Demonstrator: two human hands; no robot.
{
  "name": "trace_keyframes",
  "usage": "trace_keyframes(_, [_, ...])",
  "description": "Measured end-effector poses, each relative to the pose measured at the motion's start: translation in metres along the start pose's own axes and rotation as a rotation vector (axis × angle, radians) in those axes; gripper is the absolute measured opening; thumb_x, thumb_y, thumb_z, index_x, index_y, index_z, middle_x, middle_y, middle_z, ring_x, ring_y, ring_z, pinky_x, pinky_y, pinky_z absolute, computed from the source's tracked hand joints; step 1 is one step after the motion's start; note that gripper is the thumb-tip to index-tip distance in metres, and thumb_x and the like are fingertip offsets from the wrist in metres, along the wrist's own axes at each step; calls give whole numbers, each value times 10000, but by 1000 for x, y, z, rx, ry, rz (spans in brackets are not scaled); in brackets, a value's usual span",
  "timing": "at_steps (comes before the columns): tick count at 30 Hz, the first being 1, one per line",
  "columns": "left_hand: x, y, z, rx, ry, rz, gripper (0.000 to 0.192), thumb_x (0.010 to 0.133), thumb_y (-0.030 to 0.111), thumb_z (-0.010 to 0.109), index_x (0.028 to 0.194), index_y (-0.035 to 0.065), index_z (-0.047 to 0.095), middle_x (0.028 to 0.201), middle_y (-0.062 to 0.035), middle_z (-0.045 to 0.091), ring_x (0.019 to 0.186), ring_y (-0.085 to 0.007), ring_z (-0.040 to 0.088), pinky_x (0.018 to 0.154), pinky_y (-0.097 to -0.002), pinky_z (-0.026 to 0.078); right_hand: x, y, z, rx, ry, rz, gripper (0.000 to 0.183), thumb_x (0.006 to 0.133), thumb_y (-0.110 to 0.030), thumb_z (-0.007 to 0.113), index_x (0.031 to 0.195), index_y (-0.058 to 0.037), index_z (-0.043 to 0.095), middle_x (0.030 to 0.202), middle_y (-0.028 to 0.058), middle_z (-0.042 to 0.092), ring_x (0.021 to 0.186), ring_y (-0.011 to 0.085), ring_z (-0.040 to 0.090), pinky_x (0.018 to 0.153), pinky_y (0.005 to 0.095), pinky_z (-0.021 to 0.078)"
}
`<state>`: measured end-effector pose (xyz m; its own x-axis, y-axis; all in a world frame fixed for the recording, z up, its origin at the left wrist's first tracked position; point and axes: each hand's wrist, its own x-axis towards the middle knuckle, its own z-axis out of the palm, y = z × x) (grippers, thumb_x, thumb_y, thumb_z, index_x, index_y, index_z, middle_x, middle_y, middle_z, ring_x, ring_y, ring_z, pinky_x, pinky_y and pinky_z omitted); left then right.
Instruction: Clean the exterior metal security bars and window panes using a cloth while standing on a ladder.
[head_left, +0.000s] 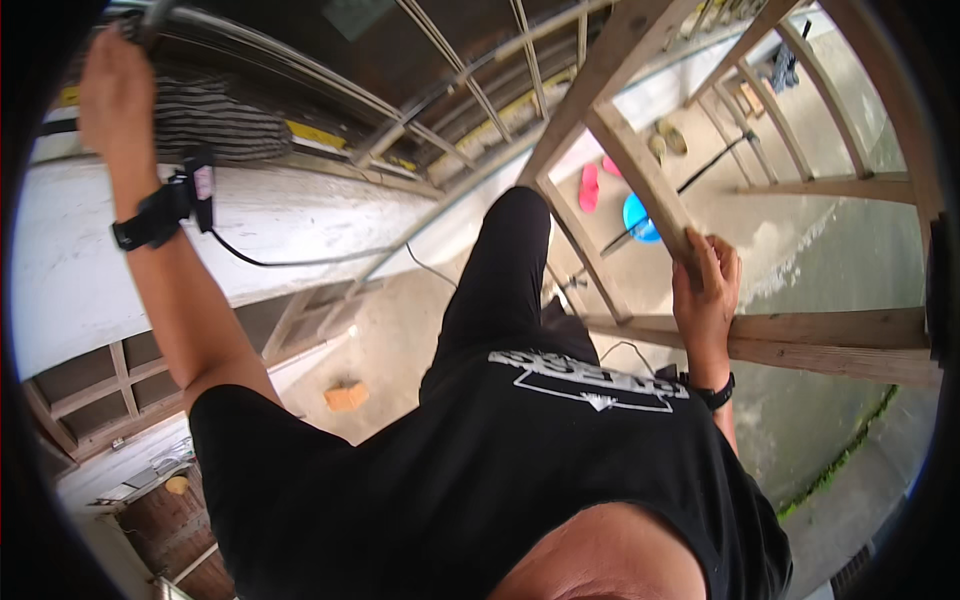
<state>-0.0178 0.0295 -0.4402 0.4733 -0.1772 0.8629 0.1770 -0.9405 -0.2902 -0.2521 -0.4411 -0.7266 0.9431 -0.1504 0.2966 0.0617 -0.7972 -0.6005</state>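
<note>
My left hand (116, 97) is raised at the upper left, beside a grey striped cloth (217, 120) and a curved metal bar (156, 19). Its fingertips are blurred near the picture's edge, so whether they grip anything cannot be told. At the right, my right hand (707, 281) is closed around a rung (645, 169) of a wooden ladder, near the rung's lower end. The ladder's side rail (825, 330) runs off to the right below that hand. My bent knee in black trousers shows between the ladder and a white wall ledge (225, 232).
Window bars (480, 97) run along the wall at the top. Far below on the concrete floor are a blue basin (643, 217), pink slippers (589, 187), other shoes (670, 139) and an orange-brown block (346, 397). A thin cable (315, 262) hangs from my left wrist device.
</note>
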Motion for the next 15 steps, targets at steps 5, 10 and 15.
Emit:
trace_keyframes(5, [-20, 39, -27, -266, -9, -86, 415, 990, 464, 384, 1073, 125, 610, 955, -148, 674, 899, -395, 623, 751, -456, 481, 0, -2, 0, -3, 74, -98, 450, 740, 25, 629, 1185, -38, 590, 1068, 166, 545, 982, 345, 514, 874, 425, 430])
trace_keyframes(10, [-46, 55, -25, -203, 368, 163, 298, 932, 258, 559, 1123, 39, 622, 1024, -183, 665, 940, -384, 619, 863, -477, 433, -4, -2, 5, -32, 91, -110, 446, 728, 23, 626, 1169, -19, 574, 1066, 180, 539, 963, 364, 506, 831, 429, 443])
trace_keyframes(15, [-116, 90, -16, -523, 345, 38, 147, 860, -32, 586, 962, 4, 685, 1001, -181, 684, 926, -332, 668, 814, -397, 530, -1, -9, 6, -95, 127, -133, 463, 711, 1, 630, 1168, -8, 556, 1067, 198, 532, 974, 389, 501, 842, 465, 439])
